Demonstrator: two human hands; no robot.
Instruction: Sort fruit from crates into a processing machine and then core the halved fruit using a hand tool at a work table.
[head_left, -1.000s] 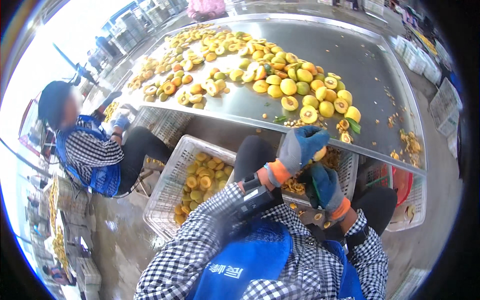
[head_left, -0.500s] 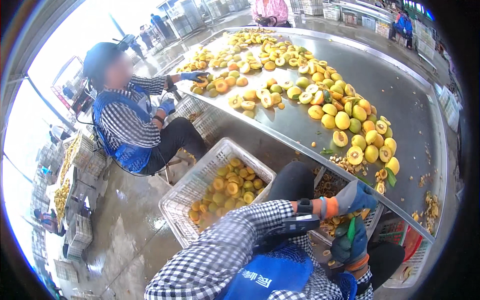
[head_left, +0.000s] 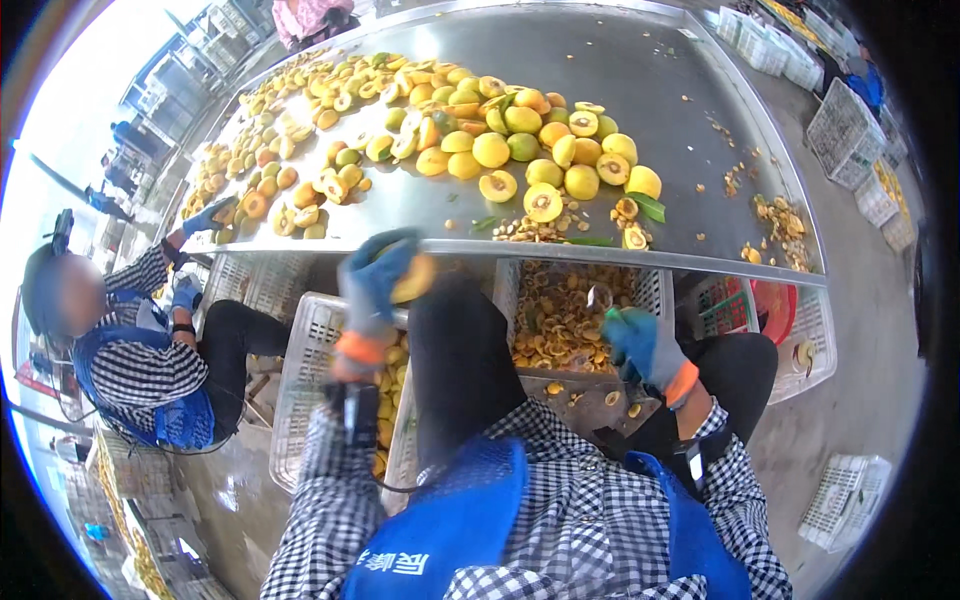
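Note:
My left hand, in a blue and grey glove with an orange cuff, is closed around a halved yellow peach above the white crate on the left. Motion blurs this hand. My right hand, gloved alike, grips a green-handled tool whose end looks shiny and rounded. It is over the right side of a crate of brown and yellow pits and scraps. Whole and halved yellow peaches lie across the metal table in front of me.
A white crate with peach halves stands left of my knee. A red basin sits in a crate at right. Loose pits lie near the table's raised edge. A co-worker in a blue vest sits at left, reaching onto the table.
The view has turned right. My left hand has moved away from my right hand, leftward, and now holds a peach half. My right hand with the tool is now over the scrap crate.

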